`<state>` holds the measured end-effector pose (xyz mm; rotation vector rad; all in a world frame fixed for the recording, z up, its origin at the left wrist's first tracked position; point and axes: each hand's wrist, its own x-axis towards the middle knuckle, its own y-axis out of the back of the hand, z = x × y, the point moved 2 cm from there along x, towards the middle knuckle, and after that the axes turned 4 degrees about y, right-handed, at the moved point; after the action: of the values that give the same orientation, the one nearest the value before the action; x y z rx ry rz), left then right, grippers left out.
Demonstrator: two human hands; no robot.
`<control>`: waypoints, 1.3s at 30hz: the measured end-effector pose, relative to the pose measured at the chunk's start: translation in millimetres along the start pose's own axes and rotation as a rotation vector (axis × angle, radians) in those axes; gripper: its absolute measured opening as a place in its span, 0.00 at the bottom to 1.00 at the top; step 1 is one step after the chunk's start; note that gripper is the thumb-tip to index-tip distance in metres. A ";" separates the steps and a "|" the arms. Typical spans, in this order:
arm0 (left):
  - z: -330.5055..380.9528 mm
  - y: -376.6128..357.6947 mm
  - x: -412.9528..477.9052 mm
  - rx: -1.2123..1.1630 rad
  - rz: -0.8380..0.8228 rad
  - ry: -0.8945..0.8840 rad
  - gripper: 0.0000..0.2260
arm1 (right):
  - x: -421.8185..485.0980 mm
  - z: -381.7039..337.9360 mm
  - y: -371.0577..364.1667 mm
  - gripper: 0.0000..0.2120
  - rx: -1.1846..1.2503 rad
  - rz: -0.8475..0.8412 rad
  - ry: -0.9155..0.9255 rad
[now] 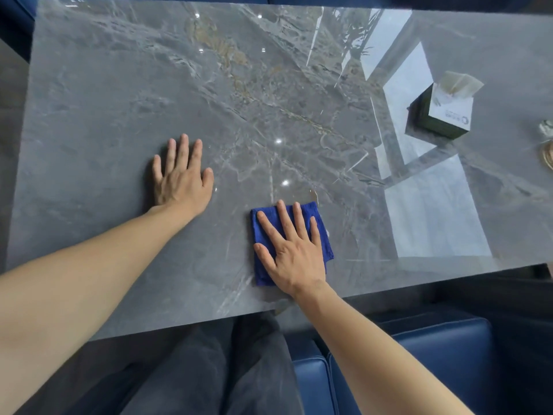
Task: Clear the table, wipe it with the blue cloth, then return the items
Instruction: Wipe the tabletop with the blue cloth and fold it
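Note:
A folded blue cloth (325, 235) lies on the grey marble table (119, 100), close to its near edge. My right hand (291, 248) presses flat on the cloth with fingers spread, covering most of it. My left hand (182, 175) rests flat on the bare tabletop to the left of the cloth, fingers apart and holding nothing. A tissue box (440, 112) with a tissue sticking out stands at the table's right side.
A gold-rimmed object (547, 151) is cut off by the right frame edge, beyond the tissue box. Blue upholstered seats (434, 354) stand below the table's near edge on the right. My dark trousers (224, 369) show under the table edge.

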<state>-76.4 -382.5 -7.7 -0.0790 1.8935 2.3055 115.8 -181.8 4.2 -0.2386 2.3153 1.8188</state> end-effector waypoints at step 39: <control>92.5 -29.8 -39.5 0.110 -0.024 -0.211 0.34 | 47.0 70.5 95.7 0.24 0.215 0.418 0.082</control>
<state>-27.4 -289.9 -12.7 0.1482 1.8959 2.0964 50.5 -91.2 66.5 0.2231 2.7556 1.7265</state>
